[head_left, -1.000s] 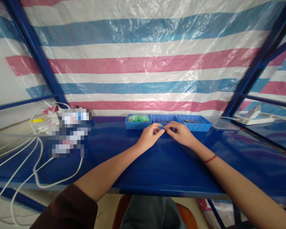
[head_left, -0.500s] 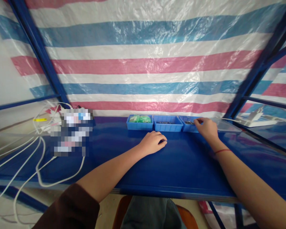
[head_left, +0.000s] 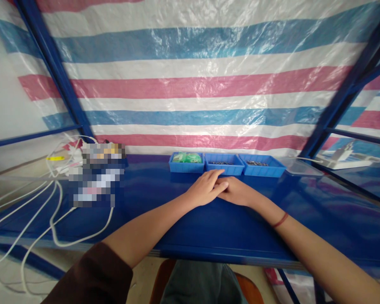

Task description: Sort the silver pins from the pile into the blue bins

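Note:
My left hand [head_left: 205, 188] and my right hand [head_left: 237, 191] meet over the blue tabletop, just in front of the middle bin. The left hand's fingers curve round my right fingertips, its index finger stretched forward and its thumb on the near side. My right hand is closed, its fingertips hidden behind the left thumb. Anything held between them is out of sight. Behind stand three blue plastic bins: a left bin [head_left: 186, 168] with green pieces [head_left: 187, 157], a middle bin [head_left: 225, 170] with small metal parts, and a right bin [head_left: 264, 171] with small metal parts [head_left: 256, 163].
A clear plastic sheet or tray [head_left: 304, 167] lies right of the bins. White cables [head_left: 58, 211] run over the left of the blue table [head_left: 152, 228], beside a blurred-out area. A power strip [head_left: 345, 160] sits far right. Striped plastic sheeting [head_left: 190, 88] hangs behind.
My right hand has left the right bin and moved left and nearer, to my left hand. The left hand stays in about the same place, its index finger now stretched out.

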{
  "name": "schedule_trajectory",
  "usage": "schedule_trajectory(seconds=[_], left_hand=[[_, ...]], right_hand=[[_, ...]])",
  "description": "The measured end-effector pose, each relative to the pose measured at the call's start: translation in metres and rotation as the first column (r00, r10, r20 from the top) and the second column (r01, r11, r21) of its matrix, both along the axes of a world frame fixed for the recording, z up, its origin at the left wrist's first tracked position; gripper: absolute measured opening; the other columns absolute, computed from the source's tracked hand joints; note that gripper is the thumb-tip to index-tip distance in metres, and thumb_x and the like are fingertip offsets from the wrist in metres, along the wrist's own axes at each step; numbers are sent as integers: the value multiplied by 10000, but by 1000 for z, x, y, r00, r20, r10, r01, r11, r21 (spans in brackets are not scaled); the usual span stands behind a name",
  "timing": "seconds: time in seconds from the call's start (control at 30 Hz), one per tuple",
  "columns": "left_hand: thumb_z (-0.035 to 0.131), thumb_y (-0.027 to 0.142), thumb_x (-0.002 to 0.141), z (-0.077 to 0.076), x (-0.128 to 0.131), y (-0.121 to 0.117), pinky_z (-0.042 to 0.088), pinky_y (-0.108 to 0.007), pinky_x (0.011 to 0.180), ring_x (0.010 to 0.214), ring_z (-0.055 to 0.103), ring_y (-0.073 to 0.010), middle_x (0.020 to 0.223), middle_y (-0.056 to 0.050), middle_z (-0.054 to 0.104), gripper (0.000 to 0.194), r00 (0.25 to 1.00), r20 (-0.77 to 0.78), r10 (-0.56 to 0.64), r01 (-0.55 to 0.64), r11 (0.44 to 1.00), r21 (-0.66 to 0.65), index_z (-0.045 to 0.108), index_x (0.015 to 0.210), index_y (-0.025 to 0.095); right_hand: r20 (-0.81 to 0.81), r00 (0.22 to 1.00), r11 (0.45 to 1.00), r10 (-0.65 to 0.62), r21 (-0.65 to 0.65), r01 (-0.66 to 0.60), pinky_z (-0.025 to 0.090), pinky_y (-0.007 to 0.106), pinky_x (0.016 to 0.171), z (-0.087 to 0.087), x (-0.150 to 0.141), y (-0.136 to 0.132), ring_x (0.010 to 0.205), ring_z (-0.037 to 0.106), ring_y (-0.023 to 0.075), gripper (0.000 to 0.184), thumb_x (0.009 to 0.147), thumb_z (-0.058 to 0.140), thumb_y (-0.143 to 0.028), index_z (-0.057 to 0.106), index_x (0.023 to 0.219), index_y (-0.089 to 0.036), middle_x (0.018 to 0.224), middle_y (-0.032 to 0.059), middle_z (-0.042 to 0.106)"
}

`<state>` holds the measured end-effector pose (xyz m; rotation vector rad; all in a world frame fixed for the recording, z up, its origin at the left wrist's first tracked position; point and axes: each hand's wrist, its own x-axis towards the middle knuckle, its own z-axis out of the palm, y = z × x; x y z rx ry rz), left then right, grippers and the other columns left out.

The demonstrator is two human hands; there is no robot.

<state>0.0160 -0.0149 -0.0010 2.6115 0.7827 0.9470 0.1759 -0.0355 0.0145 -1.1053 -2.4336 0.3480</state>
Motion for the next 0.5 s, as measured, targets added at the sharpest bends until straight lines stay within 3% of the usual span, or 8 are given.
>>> schedule_trajectory(seconds=[0.17,0.4,0.5], left_hand=[[311,435,917,7,-2,-3,459,-336,844,1009,602,-223,1131,-88,619,442,989,-132,-67,50,990,-129,398,1283,205],[310,440,915,6,-1,-2,463,-313,773,955,617,-226,1079,-88,640,453,984,-171,-52,37,995,-91,393,1291,201],[322,453,908,10,-3,-1,434,-335,827,995,581,-231,1109,-88,618,445,978,-211,-7,15,999,38,441,1257,203]], right_hand=[[-19,998,997,60,-36,-61,465,270,685,2,-2,-3,795,640,189,213,789,502,-165,677,911,-164,940,74,694],[-22,998,997,60,-53,-62,468,282,699,5,-1,-5,819,634,197,227,787,499,-158,676,929,-168,973,76,688],[-37,998,997,46,-56,-48,460,278,687,4,-1,-5,778,627,187,195,777,508,-161,668,888,-163,912,66,691]])
